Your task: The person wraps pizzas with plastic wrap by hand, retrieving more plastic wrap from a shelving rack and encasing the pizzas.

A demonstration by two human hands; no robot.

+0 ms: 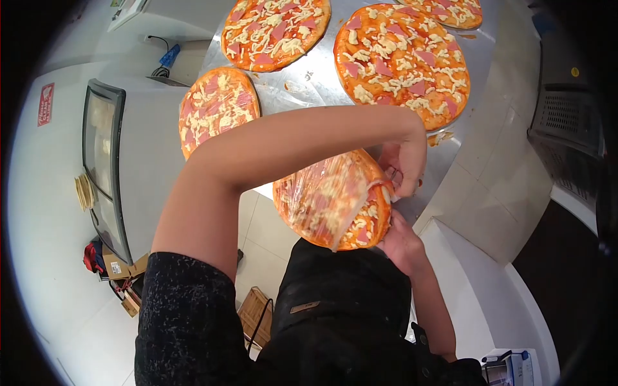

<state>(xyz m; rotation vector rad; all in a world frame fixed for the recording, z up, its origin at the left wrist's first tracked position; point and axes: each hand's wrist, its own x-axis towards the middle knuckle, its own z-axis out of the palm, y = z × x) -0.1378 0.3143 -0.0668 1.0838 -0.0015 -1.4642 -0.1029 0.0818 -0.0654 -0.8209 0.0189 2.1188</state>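
Note:
A pizza (365, 235) with ham and grated cheese is held over the front edge of the metal table, close to my body. Clear plastic wrap (322, 193) covers its left and middle part, with the film's edge running diagonally across the right side. My left arm reaches across above the pizza. At the right rim my left hand (407, 164) is closed, its curled fingers at the upper end of the film's edge; the fingertips are partly hidden. Just below, my right hand (402, 244) grips the pizza's lower right rim, some fingers hidden underneath.
On the metal table (299, 96) lie a wrapped-looking pizza (219, 106) at left, a pizza (275, 32) behind it, a large pizza (402, 64) at right and another pizza (454, 11) at the far edge. A glass-lidded chest freezer (106, 161) stands left.

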